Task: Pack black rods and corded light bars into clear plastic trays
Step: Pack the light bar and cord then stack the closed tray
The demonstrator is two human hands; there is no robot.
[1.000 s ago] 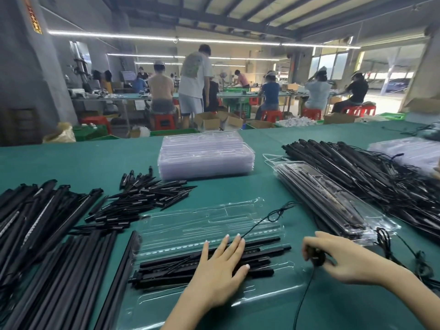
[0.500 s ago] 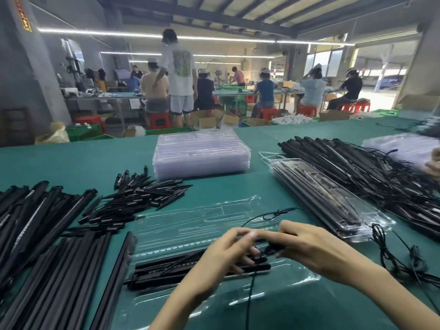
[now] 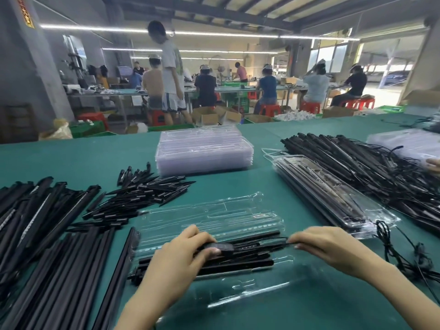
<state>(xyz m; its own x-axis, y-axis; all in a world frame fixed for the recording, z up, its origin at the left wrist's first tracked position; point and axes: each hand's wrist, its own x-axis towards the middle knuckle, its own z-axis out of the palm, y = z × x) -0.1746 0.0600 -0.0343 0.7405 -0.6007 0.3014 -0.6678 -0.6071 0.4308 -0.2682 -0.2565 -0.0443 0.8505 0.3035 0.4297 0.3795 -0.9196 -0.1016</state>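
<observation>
Cord [image 3: 273, 239] stretched between both hands' grip — left [image 3: 181, 253], right [image 3: 326, 244].

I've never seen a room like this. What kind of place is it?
Probably a factory packing room. Workers sit on red stools at long tables, and this green table holds piles of black rods and stacked clear trays.

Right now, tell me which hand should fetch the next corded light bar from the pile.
The right hand. It pinches the cord on the pile's side; the corded light bars lie to the right. The left hand holds the controller over the open tray, farther off.
</observation>
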